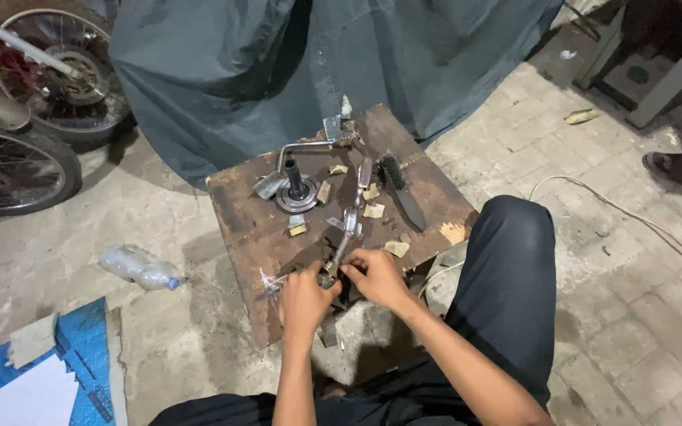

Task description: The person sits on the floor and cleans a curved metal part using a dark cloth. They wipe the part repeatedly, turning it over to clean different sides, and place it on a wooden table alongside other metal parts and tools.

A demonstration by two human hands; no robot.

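A long grey metal lever (350, 223) lies on a worn wooden board (238, 209), reaching from the board's middle to its near edge. My left hand (303, 298) and my right hand (376, 276) meet at the lever's near end, both with fingers closed around the small dark parts fixed there. Exactly what the fingers pinch is hidden. Behind the lever lie a black wire brush (400, 189), a round metal hub with a black shaft (295, 189) and a bent steel crank arm (305, 147). Small scraps of sandpaper (373, 210) are scattered around.
A dark tarp (278, 63) covers something bulky behind the board. Motorcycle wheels (49, 71) stand at far left. A crushed plastic bottle (140, 267) lies on the paved floor, blue sheet and white papers (41, 379) at lower left. A cable (633, 221) and another person's sandalled foot (676, 167) are right.
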